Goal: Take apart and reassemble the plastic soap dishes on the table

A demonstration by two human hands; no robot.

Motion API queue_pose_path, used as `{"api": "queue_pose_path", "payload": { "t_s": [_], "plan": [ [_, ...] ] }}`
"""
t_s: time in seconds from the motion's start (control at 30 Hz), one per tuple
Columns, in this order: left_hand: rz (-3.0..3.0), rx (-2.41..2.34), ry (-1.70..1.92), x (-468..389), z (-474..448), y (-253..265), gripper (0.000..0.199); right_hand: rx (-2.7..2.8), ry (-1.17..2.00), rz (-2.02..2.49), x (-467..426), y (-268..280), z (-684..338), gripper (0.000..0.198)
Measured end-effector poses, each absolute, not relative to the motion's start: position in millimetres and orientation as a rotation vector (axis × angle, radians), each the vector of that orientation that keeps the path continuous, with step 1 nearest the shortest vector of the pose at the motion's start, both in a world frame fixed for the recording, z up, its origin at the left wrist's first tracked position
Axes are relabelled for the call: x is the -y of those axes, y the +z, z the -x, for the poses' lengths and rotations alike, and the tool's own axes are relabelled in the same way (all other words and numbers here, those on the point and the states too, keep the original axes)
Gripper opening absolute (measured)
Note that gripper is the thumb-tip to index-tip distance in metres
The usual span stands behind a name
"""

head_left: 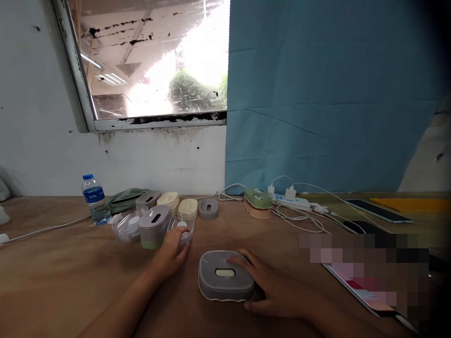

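We see a bare left hand (173,252) and a bare right hand (266,281). We find both forearms (136,293) bare too, slim and tapering.

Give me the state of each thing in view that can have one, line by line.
Grey box: grey over cream, right hand on it
Clear container: left hand against it
Grey-and-green box: grey over green
Green-and-peach box: green over peach
Water bottle: upright, capped
Power strip: plugs seated
Near device: screen lit, partly pixelated
Far device: flat, screen dark
Cable: loosely coiled
Blue cloth: hanging, creased
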State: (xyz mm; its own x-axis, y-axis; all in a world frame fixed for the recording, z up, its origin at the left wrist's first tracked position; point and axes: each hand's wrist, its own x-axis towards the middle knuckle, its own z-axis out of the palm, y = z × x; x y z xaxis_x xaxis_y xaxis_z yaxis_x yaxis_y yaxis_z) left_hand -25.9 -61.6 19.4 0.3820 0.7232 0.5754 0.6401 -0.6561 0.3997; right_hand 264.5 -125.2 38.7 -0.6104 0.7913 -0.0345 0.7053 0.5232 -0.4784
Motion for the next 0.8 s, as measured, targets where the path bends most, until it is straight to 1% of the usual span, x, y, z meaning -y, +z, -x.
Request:
{"api": "queue_pose_path", "payload": {
  "t_s": [0.2, 0.3, 0.4, 0.5, 0.6, 0.8],
  "plan": [
    [-2.355, -1.395, 1.133, 46.3, 33.6, 6.8, 0.029, 2.553, 0.743, 1.239, 123.3, 38.1, -264.3, 0.075],
    [-2.161, -1.421, 1.205, 46.4, 29.3, 6.0, 0.024, 2.545, 0.744, 1.215, 121.7, 35.9, -264.2, 0.075],
    [-1.914, -1.353, 1.305, 44.1, 27.3, 6.4, 0.019, 2.534, 0.710, 1.216, 120.6, 33.7, -264.6, 0.078],
    [-1.780, -1.231, 1.353, 40.7, 28.2, 6.9, 0.022, 2.529, 0.657, 1.196, 120.9, 33.4, -264.6, 0.080],
    [-1.729, -1.154, 1.375, 40.0, 28.6, 8.3, 0.024, 2.526, 0.624, 1.172, 121.8, 34.4, -264.1, 0.080],
    [-1.738, -1.104, 1.345, 44.9, 24.3, 11.8, 0.023, 2.521, 0.652, 1.174, 118.7, 32.3, -263.9, 0.080]
  ]
}}
